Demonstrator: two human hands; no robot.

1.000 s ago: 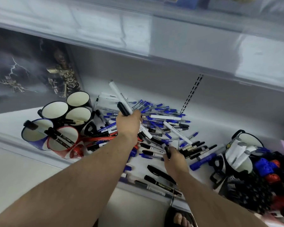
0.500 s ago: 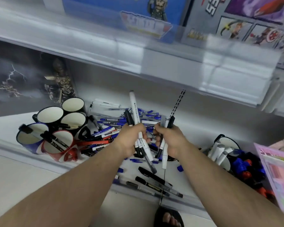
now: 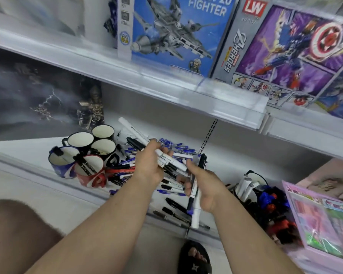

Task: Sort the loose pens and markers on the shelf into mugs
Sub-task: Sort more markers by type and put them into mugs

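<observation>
Pens lay heaped on the shelf, spreading from 12 to 6 o'clock under your hands. Your left hand grasped a bundle of markers fanning toward 10 o'clock; your right hand clenched a few more, held upright. Mugs clustered at 9 o'clock, two holding markers. A marker-filled mug and a pink packet crowded 3 o'clock. Toy boxes stood overhead.

L hand grips white and black markers. R hand grips white, black, grey pens. Left of the grips: blue mug, red mug w/ white, black mugs w/ white interiors. Beyond: blue-capped pens.
</observation>
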